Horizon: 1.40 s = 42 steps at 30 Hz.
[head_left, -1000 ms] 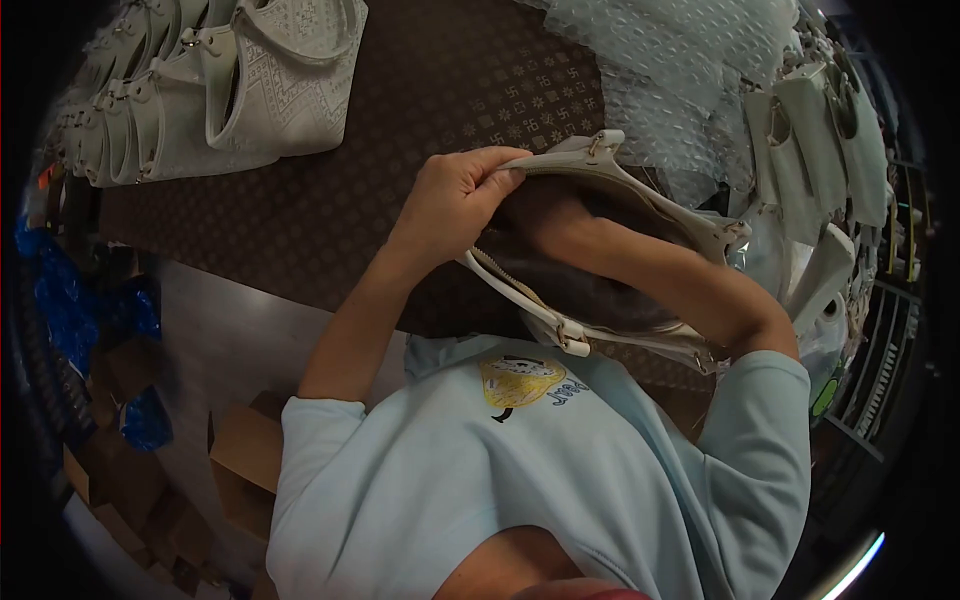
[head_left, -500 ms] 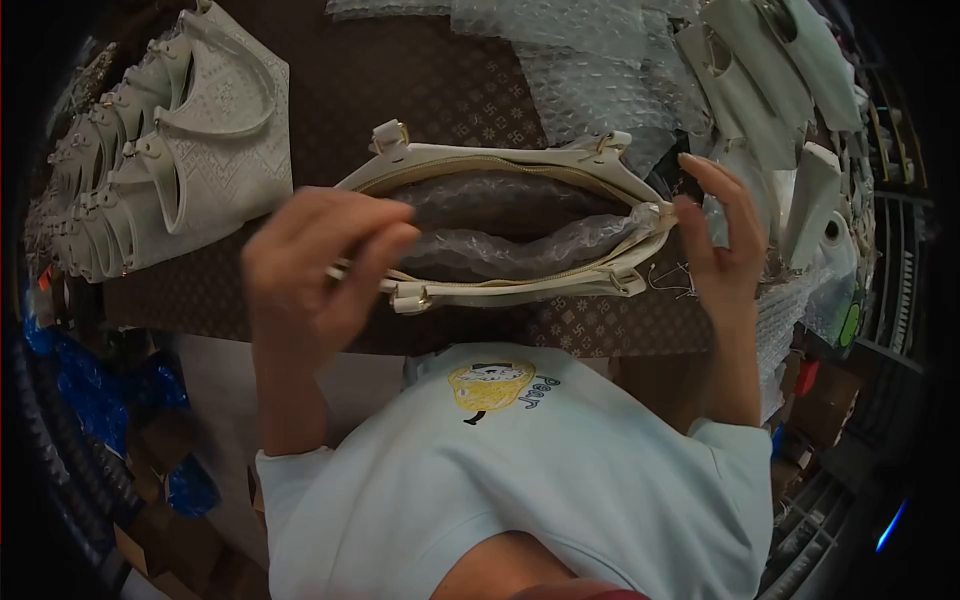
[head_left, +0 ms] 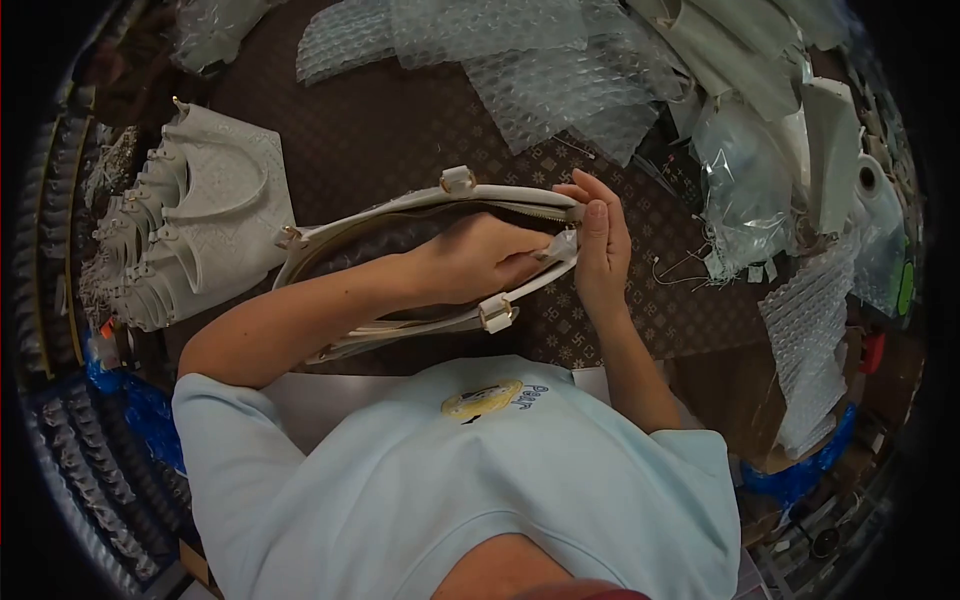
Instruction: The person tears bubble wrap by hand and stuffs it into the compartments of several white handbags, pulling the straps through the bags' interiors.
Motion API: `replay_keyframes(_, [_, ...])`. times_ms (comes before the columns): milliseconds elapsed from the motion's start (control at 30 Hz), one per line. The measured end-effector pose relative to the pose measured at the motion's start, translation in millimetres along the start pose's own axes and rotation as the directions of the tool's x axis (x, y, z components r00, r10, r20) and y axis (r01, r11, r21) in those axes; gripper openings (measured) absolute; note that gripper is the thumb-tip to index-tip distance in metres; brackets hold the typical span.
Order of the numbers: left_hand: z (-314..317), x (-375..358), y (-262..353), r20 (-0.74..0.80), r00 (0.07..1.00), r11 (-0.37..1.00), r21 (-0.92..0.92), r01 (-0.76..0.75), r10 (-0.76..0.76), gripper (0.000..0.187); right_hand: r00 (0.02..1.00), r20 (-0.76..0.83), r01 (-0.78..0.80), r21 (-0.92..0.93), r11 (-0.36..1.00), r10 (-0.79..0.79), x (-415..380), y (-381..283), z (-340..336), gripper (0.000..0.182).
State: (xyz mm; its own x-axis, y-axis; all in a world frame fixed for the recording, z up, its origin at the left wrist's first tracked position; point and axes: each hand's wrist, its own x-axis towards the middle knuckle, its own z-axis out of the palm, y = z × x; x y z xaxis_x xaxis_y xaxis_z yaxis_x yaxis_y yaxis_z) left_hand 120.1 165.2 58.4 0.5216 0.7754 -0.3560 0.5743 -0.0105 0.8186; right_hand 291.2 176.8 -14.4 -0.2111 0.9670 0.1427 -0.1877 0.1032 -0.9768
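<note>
A cream handbag (head_left: 345, 232) lies with its zipped mouth spread wide, its long opening facing up at me. My left hand (head_left: 490, 258) reaches across the opening to the bag's right end. Its fingers are curled on crumpled clear bubble wrap (head_left: 562, 246) at that corner; the fingertips are partly hidden. Around the outside of the same end, my right hand (head_left: 604, 250) holds the bag, thumb up near the zip end and fingers behind. Much of the bag's inside is covered by my left hand and forearm.
A row of similar cream handbags (head_left: 225, 170) stands at the left of the dark patterned table (head_left: 400, 125). Bubble wrap sheets (head_left: 560, 90) lie at the back. Clear plastic bags (head_left: 745, 180) and cream bag pieces (head_left: 828, 150) crowd the right side.
My left hand has moved from the bag's left end to the bubble wrap inside its right end. My right hand has closed around that end. The bag now sits slanted, right end higher.
</note>
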Motion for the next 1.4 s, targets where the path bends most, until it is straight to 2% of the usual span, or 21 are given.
replay_keyframes(100, [10, 2, -27, 0.098, 0.995, 1.0, 0.02, -0.007, 0.005, 0.019, 1.0, 0.012, 0.027, -0.031, 0.999, -0.027, 1, 3, 1, 0.039])
replay_keyframes(167, [29, 6, -40, 0.061, 0.997, 0.992, 0.11, -0.061, 0.055, 0.018, 0.999, 0.003, 0.047, 0.014, 0.999, -0.047, 1, 7, 4, 0.038])
replay_keyframes(233, [39, 17, -27, -0.028, 0.998, 0.997, 0.058, -0.058, 0.06, 0.02, 0.998, 0.017, 0.067, 0.054, 0.996, -0.068, 3, 9, 9, 0.037])
replay_keyframes(267, [33, 24, -11, -0.049, 0.998, 0.969, -0.245, 0.026, -0.039, 0.02, 0.997, -0.02, 0.075, 0.074, 0.994, -0.073, 7, 10, 10, 0.034])
replay_keyframes(333, [26, 30, -7, -0.057, 0.99, 0.844, -0.53, 0.081, -0.131, 0.02, 0.995, -0.043, 0.091, 0.091, 0.992, -0.087, 12, 8, 11, 0.031])
replay_keyframes(400, [24, 34, -16, -0.035, 0.998, 0.935, -0.353, 0.036, -0.052, 0.024, 0.999, 0.007, 0.05, 0.076, 0.996, -0.051, 17, 6, 7, 0.031])
replay_keyframes(433, [18, 30, -18, -0.046, 0.997, 0.932, -0.36, 0.038, -0.058, 0.024, 0.999, 0.021, 0.046, 0.078, 0.996, -0.048, 17, 4, 6, 0.031])
replay_keyframes(500, [-6, 5, -19, 0.21, 0.977, 0.995, 0.096, 0.01, -0.03, 0.028, 0.999, 0.017, 0.046, 0.018, 0.999, -0.046, 16, 1, 7, 0.031])
replay_keyframes(533, [-16, -13, -15, 0.202, 0.978, 0.995, 0.095, 0.025, -0.044, 0.028, 0.999, 0.029, 0.041, 0.03, 0.999, -0.041, 14, 2, 7, 0.031])
replay_keyframes(600, [-28, -49, -8, -0.07, 0.93, 0.931, 0.029, 0.363, -0.361, 0.033, 0.999, -0.019, 0.046, 0.021, 0.999, -0.045, 10, 3, 6, 0.031])
replay_keyframes(633, [-21, -63, -13, -0.08, 0.929, 0.931, 0.022, 0.363, -0.361, 0.033, 0.998, -0.043, 0.046, 0.034, 0.998, -0.044, 8, 3, 8, 0.032])
replay_keyframes(700, [5, -84, -36, -0.22, 0.925, 0.874, 0.319, 0.368, -0.309, 0.036, 0.998, -0.046, 0.041, 0.029, 0.999, -0.04, 8, 2, 11, 0.032])
replay_keyframes(733, [16, -87, -46, -0.274, 0.945, 0.868, 0.41, 0.281, -0.176, 0.04, 0.998, -0.055, 0.033, 0.024, 0.999, -0.032, 7, 1, 11, 0.032])
replay_keyframes(867, [15, -76, -53, -0.364, 0.906, 0.871, 0.347, 0.347, -0.216, 0.038, 0.998, -0.032, 0.049, -0.01, 0.999, -0.049, 8, -3, 10, 0.033])
replay_keyframes(933, [6, -67, -62, -0.154, 0.944, 0.919, 0.226, 0.322, -0.293, 0.034, 0.998, -0.046, 0.028, -0.072, 0.997, -0.032, 5, -6, 8, 0.033])
replay_keyframes(967, [6, -67, -63, -0.162, 0.947, 0.923, 0.228, 0.31, -0.278, 0.034, 0.998, -0.044, 0.042, -0.082, 0.996, -0.046, 5, -6, 7, 0.033])
replay_keyframes(1033, [4, -65, -68, -0.01, 0.976, 0.969, 0.119, 0.217, -0.218, 0.031, 0.996, -0.063, 0.055, -0.08, 0.995, -0.061, 3, -5, 5, 0.032])
replay_keyframes(1167, [10, -71, -68, -0.051, 0.999, 0.99, 0.142, -0.005, 0.013, 0.028, 0.986, -0.11, 0.091, -0.25, 0.964, -0.121, -4, -4, 0, 0.03])
replay_keyframes(1233, [8, -74, -56, -0.035, 0.982, 0.976, 0.111, 0.188, -0.185, 0.024, 0.985, -0.108, 0.092, -0.33, 0.94, -0.134, -9, -14, 3, 0.029])
replay_keyframes(1367, [13, -60, -49, -0.009, 0.983, 0.952, 0.247, 0.179, -0.182, 0.027, 0.981, -0.155, 0.065, -0.321, 0.945, -0.12, -11, -10, 1, 0.028])
replay_keyframes(1400, [10, -54, -53, 0.074, 0.995, 0.968, 0.248, 0.043, -0.063, 0.03, 0.978, -0.165, 0.067, -0.318, 0.946, -0.125, -12, -11, 1, 0.028])
